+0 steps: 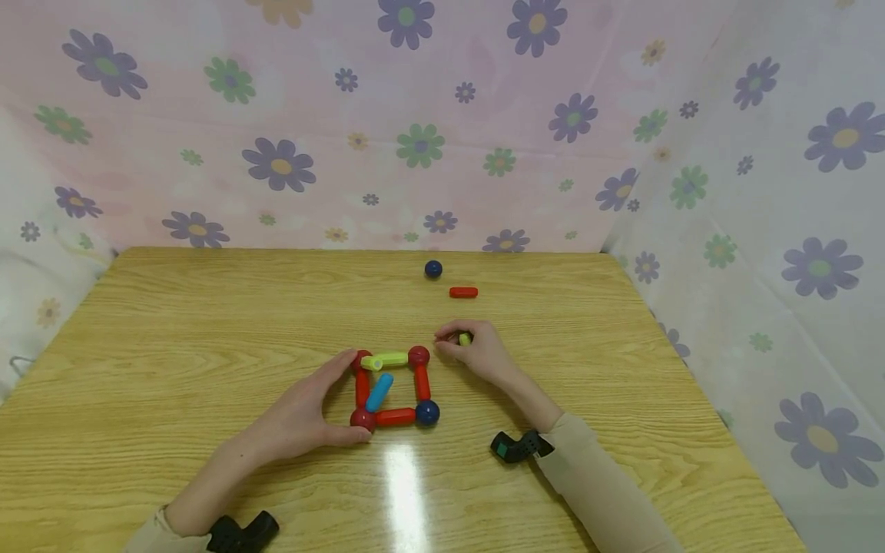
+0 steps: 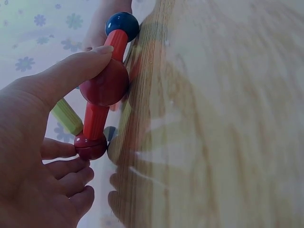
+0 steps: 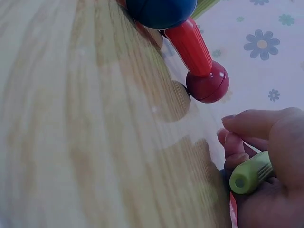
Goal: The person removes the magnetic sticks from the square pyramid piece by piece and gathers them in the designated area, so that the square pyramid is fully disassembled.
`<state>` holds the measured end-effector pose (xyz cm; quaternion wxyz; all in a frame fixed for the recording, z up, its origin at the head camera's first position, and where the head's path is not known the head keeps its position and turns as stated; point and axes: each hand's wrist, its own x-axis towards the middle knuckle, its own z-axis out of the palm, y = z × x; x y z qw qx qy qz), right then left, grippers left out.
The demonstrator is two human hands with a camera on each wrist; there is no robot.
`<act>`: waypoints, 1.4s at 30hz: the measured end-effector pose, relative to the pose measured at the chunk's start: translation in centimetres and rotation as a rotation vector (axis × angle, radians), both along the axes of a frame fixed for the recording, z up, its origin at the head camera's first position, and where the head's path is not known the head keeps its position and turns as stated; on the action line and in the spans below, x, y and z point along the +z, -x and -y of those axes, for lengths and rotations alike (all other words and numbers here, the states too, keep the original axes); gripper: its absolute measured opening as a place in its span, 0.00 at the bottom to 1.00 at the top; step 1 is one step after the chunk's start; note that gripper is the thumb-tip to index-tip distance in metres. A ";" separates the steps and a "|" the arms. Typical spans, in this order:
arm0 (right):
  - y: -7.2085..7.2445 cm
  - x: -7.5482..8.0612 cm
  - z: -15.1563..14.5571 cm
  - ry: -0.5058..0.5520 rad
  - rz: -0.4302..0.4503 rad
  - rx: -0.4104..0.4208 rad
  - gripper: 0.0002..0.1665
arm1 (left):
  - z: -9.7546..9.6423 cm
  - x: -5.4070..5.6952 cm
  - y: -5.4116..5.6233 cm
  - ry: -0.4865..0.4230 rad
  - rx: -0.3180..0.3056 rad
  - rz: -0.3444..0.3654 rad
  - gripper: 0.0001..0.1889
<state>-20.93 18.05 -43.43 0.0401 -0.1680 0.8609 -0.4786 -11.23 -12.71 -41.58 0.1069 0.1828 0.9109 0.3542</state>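
Note:
A square frame of toy building rods and balls lies on the wooden table. Its corners are a far-left red ball (image 1: 361,359), a far-right red ball (image 1: 418,355), a near-left red ball (image 1: 362,419) and a dark blue ball (image 1: 427,413). Red rods (image 1: 396,417) form three sides, a yellow-green rod (image 1: 394,359) the far one. From the left corners rise a light blue rod (image 1: 379,392) and another yellow-green rod (image 2: 67,117). My left hand (image 1: 297,418) grips the left side, thumb at the near ball, fingertips at the far one. Curled fingers of my right hand (image 1: 480,353) hold a loose yellow-green rod (image 3: 250,173).
Farther back on the table (image 1: 242,307) lie a loose red rod (image 1: 463,293) and a dark blue ball (image 1: 433,269). A flowered curtain (image 1: 311,100) hangs behind the table and along its sides. Black wrist devices (image 1: 515,446) sit at both sleeves.

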 end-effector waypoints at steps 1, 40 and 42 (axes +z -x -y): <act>0.0 0.1 0.0 0.001 0.005 0.002 0.07 | 0.0 0.0 0.0 0.002 0.000 -0.001 0.60; 0.3 0.0 -0.1 0.433 0.112 -0.115 0.13 | 0.0 -0.2 0.2 -0.007 0.007 0.000 0.61; 0.4 -0.1 -0.2 0.401 0.088 -0.114 0.14 | 0.0 -0.2 0.2 -0.004 0.008 -0.001 0.61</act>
